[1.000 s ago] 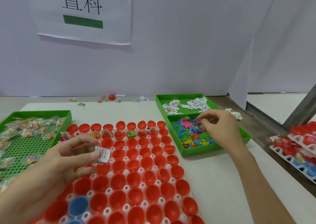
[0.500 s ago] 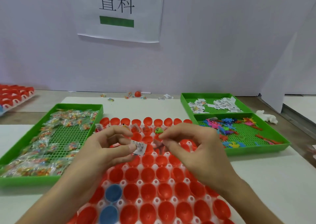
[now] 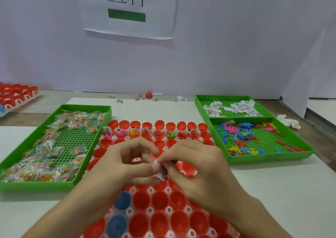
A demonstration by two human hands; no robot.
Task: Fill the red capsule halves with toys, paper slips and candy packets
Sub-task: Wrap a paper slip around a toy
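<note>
Two hands meet over the middle of the red capsule halves. The left hand and the right hand both pinch one paper slip with curled fingers. The slip's long edge runs roughly near-to-far, and empty halves lie directly beneath, equally close to both hands.

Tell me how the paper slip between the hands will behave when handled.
The paper slip is probably floppy: it curves between the left hand and the right hand. It seems very light, since a mere pinch holds it. It likely creases easily.
</note>
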